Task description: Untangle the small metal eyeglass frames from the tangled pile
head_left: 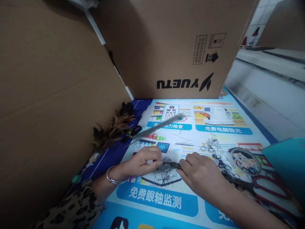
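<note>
My right hand [200,170] is wrapped round the handles of small dark pliers [170,165], whose jaws point left. At the jaw end, my left hand [149,160] is closed in a pinch, with a silver bangle on its wrist. What its fingers hold is too small to make out. Under the pliers lies a loose heap of thin bent wire pieces [165,179]. A bundle of long straight wires [159,126] rests slantwise beyond my hands, and a few single wires [183,142] lie apart from it.
Brown feathers [111,128] lie along the left cardboard wall [47,79]. A printed cardboard box [176,47] stands at the back. To the right are dark wire loops [212,146], a roll of clear tape [246,162], red-handled scissors [264,187] and a teal object [288,162].
</note>
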Motion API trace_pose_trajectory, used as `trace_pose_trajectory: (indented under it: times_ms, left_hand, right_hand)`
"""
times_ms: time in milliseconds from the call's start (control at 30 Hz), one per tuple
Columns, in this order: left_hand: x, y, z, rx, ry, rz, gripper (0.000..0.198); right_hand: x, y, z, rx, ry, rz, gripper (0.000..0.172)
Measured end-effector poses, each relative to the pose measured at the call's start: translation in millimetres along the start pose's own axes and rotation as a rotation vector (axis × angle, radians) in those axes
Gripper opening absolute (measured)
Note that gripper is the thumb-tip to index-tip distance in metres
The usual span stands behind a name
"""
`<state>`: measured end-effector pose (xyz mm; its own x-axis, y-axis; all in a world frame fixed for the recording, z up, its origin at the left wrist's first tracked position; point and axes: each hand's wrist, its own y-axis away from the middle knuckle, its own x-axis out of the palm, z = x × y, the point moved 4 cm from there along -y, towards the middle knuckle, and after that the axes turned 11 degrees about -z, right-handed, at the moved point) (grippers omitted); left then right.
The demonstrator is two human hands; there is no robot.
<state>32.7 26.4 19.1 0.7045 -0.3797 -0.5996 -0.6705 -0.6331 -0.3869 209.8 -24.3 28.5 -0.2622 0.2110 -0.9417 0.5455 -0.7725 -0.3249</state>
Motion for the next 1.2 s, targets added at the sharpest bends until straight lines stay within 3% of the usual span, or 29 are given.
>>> trace_pose_trajectory:
  times_ms: [200, 633, 833, 1200]
  left_hand:
    - [0.7, 3.9, -5.6, 0.201, -0.149, -0.176, 0.008]
    - [-5.3, 5.7, -15.8, 0.298, -0.238, -0.331, 0.012]
    - [-2.9, 13.3, -16.8, 0.424, -0.346, -0.348, 0.021]
    - [1.2, 19.6, -19.8, 0.556, -0.502, -0.329, 0.017]
  right_hand:
    - [-5.1, 0.7, 2.8, 0.055, 0.065, -0.113, 0.016]
    - [-22.1, -0.8, 4.1, 0.047, 0.099, -0.178, 0.014]
    - [-23.0, 1.8, 10.7, -0.019, 0.171, -0.235, 0.01]
    - [-17.9, 5.3, 14.3, -0.024, 0.16, -0.248, 0.011]
